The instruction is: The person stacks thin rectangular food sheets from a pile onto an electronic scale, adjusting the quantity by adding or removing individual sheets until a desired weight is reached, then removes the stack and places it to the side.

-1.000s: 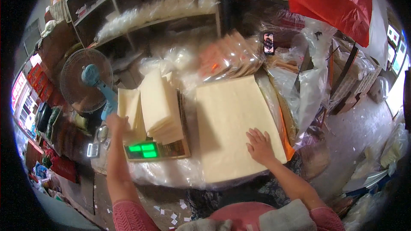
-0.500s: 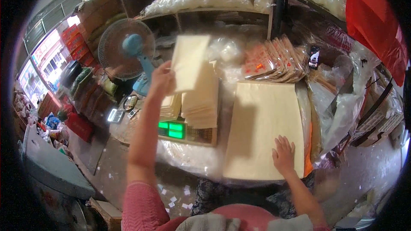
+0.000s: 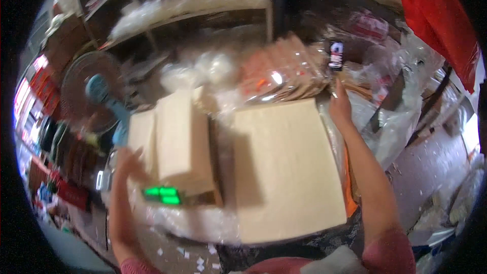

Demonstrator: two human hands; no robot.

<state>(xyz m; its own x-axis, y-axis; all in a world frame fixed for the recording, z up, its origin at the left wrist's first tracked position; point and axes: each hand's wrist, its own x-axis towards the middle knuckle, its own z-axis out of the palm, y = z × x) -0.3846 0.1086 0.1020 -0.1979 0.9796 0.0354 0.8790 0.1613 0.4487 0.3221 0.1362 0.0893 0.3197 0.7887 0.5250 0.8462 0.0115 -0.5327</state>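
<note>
My left hand (image 3: 131,165), smeared by motion, is beside the lower left of the cream paper stacks, close to a scale with a lit green display (image 3: 162,195). Whether its fingers hold anything does not show. A tall stack of cream paper sheets (image 3: 175,137) rests on the scale, with a lower stack (image 3: 141,132) along its left. My right hand (image 3: 341,105) reaches forward, its fingertips just below an upright phone (image 3: 336,56) with a lit screen. Contact with the phone is unclear, and the fingers are blurred. A large cream sheet or pile (image 3: 289,172) lies between my arms.
Clear-wrapped packs with red print (image 3: 281,71) lie beyond the large sheet. A blue fan (image 3: 99,91) stands at the left. Plastic bags (image 3: 406,116) crowd the right, below a hanging red cloth (image 3: 439,25). Shelves with clear bags (image 3: 182,5) run across the back.
The view has swung to the right. My left hand has let go of the cream sheets it held up and dropped lower left. My right hand has left the large sheet and reached toward the phone.
</note>
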